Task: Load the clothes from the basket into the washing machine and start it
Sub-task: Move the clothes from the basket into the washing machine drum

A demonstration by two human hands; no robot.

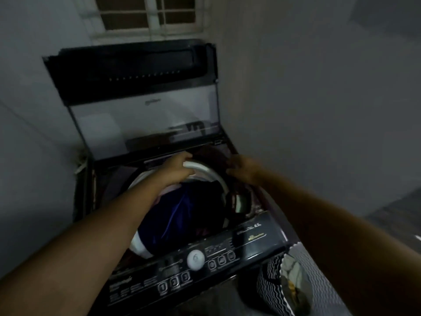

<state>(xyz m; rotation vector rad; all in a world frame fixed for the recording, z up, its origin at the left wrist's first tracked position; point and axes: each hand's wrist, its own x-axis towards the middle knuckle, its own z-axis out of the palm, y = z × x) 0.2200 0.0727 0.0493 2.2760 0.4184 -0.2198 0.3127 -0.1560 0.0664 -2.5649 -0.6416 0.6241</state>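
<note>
The left hand (180,168) apparently closes its grip on the drum rim (214,172), the right hand (242,167) is too blurred to tell; press the blue garment (182,213) down.

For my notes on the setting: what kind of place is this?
Probably a home laundry corner: a top-loading washer with its lid up, dark clothes in it, a basket beside it, and a barred window above.
</note>
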